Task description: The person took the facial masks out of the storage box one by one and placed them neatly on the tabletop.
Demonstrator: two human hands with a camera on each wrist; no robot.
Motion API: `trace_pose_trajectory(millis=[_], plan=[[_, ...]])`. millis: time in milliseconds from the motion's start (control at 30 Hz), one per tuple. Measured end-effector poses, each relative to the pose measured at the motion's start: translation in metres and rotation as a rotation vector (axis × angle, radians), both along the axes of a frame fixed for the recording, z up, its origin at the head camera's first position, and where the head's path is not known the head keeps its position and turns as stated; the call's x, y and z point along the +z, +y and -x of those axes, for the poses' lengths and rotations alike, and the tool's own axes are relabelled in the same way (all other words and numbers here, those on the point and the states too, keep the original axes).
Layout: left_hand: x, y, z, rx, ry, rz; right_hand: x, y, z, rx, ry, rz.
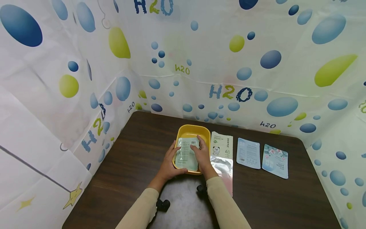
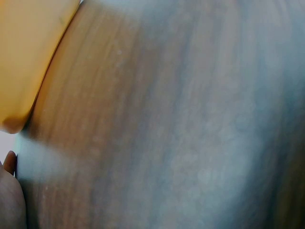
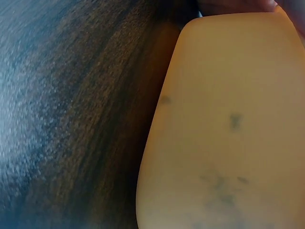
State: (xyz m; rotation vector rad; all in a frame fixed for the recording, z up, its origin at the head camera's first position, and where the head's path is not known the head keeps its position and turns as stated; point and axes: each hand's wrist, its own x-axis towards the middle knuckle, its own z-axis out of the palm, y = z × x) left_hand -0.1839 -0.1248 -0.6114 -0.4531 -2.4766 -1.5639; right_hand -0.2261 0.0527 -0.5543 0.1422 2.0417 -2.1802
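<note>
A pale green face mask packet lies face up within a yellow tray, printed side showing. My left hand holds the packet's left side, fingertips at its left edge and thumb by its near edge. From the right, my right hand grips the packet, thumb over its printed face and a finger at the far right corner. Parts of the fingers are hidden. In the left wrist view the tray wall is close, with a bit of the left hand below. The tray's side fills much of the right wrist view.
Right of the tray lies a cream packet with a panda picture, a silver and pink one below it. Further right are a light blue packet and a flowered blue packet. The dark wooden table meets a patterned curtain.
</note>
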Motion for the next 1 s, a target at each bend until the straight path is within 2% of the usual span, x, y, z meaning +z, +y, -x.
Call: trace_pose_trajectory(millis=[200, 567, 733, 1000], plan=[[-0.002, 0.0, 0.0, -0.001, 0.007, 0.001, 0.0, 0.0, -0.001, 0.005, -0.023, -0.011], [-0.002, 0.001, 0.0, -0.003, 0.023, 0.0, 0.003, -0.002, -0.004, -0.062, -0.023, -0.154], [-0.001, 0.001, -0.001, -0.006, 0.032, 0.005, 0.005, -0.001, -0.005, -0.093, -0.003, -0.166], [0.001, 0.0, -0.001, 0.002, 0.047, -0.004, 0.016, 0.005, 0.001, -0.079, 0.086, -0.222]])
